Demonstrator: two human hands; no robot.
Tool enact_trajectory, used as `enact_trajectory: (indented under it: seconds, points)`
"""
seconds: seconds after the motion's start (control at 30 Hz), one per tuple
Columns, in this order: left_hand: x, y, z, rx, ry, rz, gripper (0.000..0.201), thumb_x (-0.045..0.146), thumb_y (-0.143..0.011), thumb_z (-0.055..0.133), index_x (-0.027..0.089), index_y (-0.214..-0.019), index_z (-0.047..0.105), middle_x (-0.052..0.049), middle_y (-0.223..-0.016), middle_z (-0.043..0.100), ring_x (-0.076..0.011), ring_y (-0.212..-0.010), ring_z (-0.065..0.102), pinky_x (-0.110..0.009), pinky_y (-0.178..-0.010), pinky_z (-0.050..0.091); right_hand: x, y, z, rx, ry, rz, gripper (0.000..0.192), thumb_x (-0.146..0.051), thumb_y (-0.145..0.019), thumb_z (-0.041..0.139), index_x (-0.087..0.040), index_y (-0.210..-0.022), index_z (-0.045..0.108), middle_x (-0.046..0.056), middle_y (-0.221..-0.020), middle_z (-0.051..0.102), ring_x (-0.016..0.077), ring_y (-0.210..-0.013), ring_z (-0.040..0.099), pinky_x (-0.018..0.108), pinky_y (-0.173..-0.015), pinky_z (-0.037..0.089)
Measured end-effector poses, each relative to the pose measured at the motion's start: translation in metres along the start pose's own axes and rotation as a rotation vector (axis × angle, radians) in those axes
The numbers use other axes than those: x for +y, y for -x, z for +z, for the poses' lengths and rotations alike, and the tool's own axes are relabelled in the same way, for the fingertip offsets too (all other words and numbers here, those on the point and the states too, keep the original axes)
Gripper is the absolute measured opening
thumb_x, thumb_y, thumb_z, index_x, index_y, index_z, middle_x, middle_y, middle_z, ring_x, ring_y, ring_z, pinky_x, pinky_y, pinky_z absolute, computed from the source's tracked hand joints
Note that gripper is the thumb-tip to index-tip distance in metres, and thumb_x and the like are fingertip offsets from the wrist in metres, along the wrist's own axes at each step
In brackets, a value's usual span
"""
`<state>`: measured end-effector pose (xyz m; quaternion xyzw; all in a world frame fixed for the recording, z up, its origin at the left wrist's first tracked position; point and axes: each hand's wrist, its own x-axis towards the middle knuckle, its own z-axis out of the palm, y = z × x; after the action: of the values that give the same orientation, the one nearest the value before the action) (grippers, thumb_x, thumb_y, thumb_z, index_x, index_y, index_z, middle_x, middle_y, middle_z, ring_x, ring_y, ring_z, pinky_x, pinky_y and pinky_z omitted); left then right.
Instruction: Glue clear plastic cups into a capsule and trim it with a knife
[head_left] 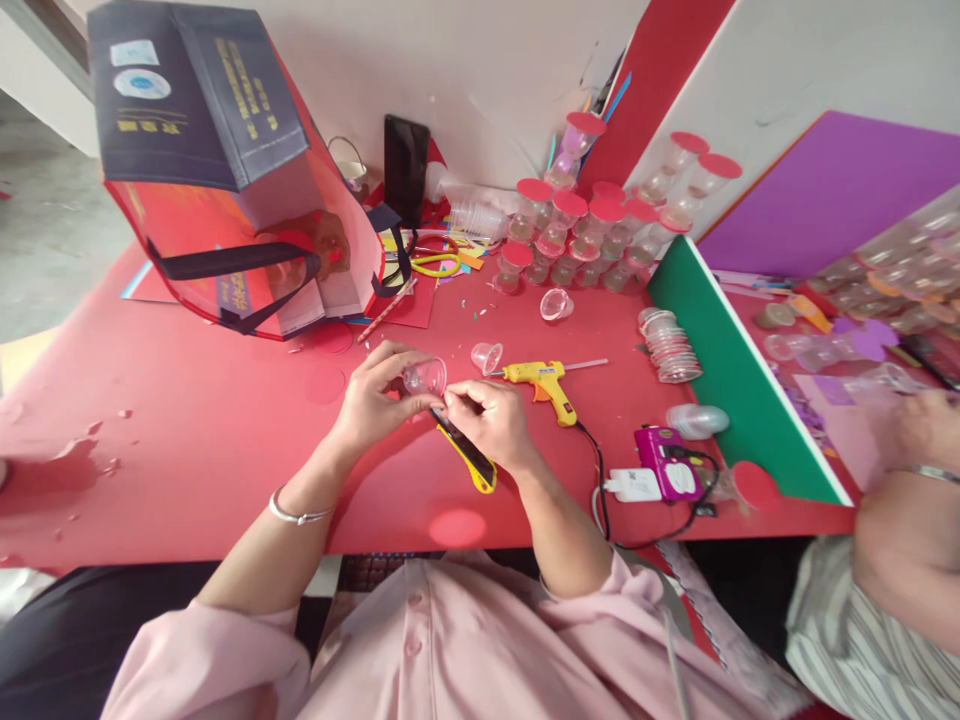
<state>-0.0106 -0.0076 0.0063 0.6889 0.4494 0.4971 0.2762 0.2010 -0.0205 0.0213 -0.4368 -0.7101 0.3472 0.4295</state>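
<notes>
A small clear plastic cup [425, 377] is gripped between the thumb and fingers of my left hand [379, 395], tilted above the red table. My right hand [491, 418] is closed in a pinch at the cup's near rim; what its fingertips hold is hidden. Below the right hand lies a yellow and black utility knife [471, 458], partly covered by it. Just beyond my hands, another clear cup [487, 357] lies tipped by the nozzle of a yellow hot glue gun [544, 383], which has a glue stick in its back. A further clear cup [556, 305] lies farther back.
A large open bag [217, 110] stands at the back left. Joined cups with red discs [570, 205] are stacked behind. To the right are nested cups [669, 345], a magenta power strip [670, 463] with cords, and a green divider [742, 370]. Another person's arm [911, 540] is beyond.
</notes>
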Motion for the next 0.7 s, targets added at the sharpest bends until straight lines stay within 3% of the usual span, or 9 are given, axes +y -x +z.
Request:
enact_trajectory:
  seconds: [0.13, 0.3, 0.4, 0.5, 0.7]
  points:
    - [0.004, 0.0, -0.001, -0.008, 0.09, -0.001, 0.056, 0.052, -0.072, 0.098, 0.021, -0.116, 0.083, -0.01, -0.105, 0.07, -0.0162, -0.082, 0.064, -0.024, -0.065, 0.055, -0.005, 0.001, 0.004, 0.086, -0.019, 0.032, 0.014, -0.029, -0.086, 0.067, -0.021, -0.079, 0.075, -0.003, -0.063, 0.067, 0.0104, -0.055, 0.054, 0.022, -0.059, 0.047]
    - [0.006, -0.004, -0.005, -0.014, 0.351, 0.002, 0.052, 0.044, -0.069, 0.101, 0.021, -0.113, 0.085, -0.011, -0.107, 0.074, -0.0202, -0.094, 0.069, -0.028, -0.079, 0.06, -0.007, -0.004, -0.001, 0.179, -0.046, 0.157, 0.017, -0.033, -0.088, 0.066, -0.02, -0.082, 0.077, -0.002, -0.063, 0.07, 0.0123, -0.056, 0.06, 0.023, -0.06, 0.048]
    - [0.004, -0.005, -0.008, 0.062, 0.514, -0.075, 0.052, 0.033, -0.073, 0.1, 0.025, -0.121, 0.082, -0.007, -0.104, 0.073, -0.0128, -0.073, 0.066, -0.023, -0.06, 0.058, -0.003, -0.005, 0.0, 0.132, -0.032, 0.182, 0.022, -0.035, -0.093, 0.064, -0.021, -0.084, 0.077, -0.002, -0.062, 0.07, 0.0133, -0.056, 0.062, 0.024, -0.06, 0.048]
    - [0.001, -0.003, -0.008, 0.052, 0.598, -0.182, 0.055, 0.026, -0.076, 0.097, 0.028, -0.128, 0.079, -0.001, -0.091, 0.069, -0.0078, -0.053, 0.058, -0.021, -0.044, 0.053, 0.002, -0.004, 0.004, 0.06, 0.09, 0.134, 0.029, -0.037, -0.102, 0.059, -0.023, -0.085, 0.078, 0.0, -0.069, 0.075, 0.0152, -0.062, 0.068, 0.025, -0.066, 0.05]
    - [-0.003, 0.003, -0.001, -0.028, 0.628, -0.256, 0.042, 0.034, -0.087, 0.089, 0.025, -0.126, 0.077, -0.003, -0.089, 0.071, -0.0115, -0.057, 0.064, -0.024, -0.05, 0.057, 0.017, -0.003, 0.013, 0.136, 0.414, 0.008, 0.025, -0.031, -0.105, 0.059, -0.025, -0.095, 0.081, 0.006, -0.092, 0.084, 0.0191, -0.083, 0.077, 0.027, -0.083, 0.053]
